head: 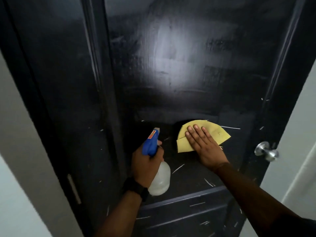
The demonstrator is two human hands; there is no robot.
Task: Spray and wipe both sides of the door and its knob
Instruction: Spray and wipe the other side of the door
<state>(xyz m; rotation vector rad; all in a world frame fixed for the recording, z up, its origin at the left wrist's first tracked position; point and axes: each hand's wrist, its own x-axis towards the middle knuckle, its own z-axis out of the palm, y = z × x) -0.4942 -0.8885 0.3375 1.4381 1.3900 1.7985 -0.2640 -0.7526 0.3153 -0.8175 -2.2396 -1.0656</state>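
The black door (pixel 171 65) fills most of the view, and its top and bottom are cut off by the frame edges. Only this face shows. A hazy, smeared glare at 12 o'clock of centre hides the surface finish there. Pale scratches (pixel 177 168) scatter over the lower panel.

The metal knob (pixel 266 151) sits at 4 o'clock near the door's right edge. It is blurred and nothing touches it. On the dark jamb (pixel 51 82) at 8 o'clock there is a pale strip (pixel 74 189), too smeared to identify. Light walls (pixel 17 151) flank the door on both sides.

The right grip (pixel 203 147) lies flat, fingers straight and together. It presses a folded yellow cloth (pixel 217 134) against the door just below centre. The palm covers the cloth's lower right part, so its full shape cannot be told.

At 9 o'clock of that cloth, close to it but apart, the left grip (pixel 147 166) is curled round the neck of a spray bottle (pixel 160 182). The fingers hide the trigger. The blue head points up at 12 o'clock towards the door. The body is cloudy translucent plastic, and how much liquid it holds cannot be made out. A dark wristband (pixel 136 189) circles the left wrist.
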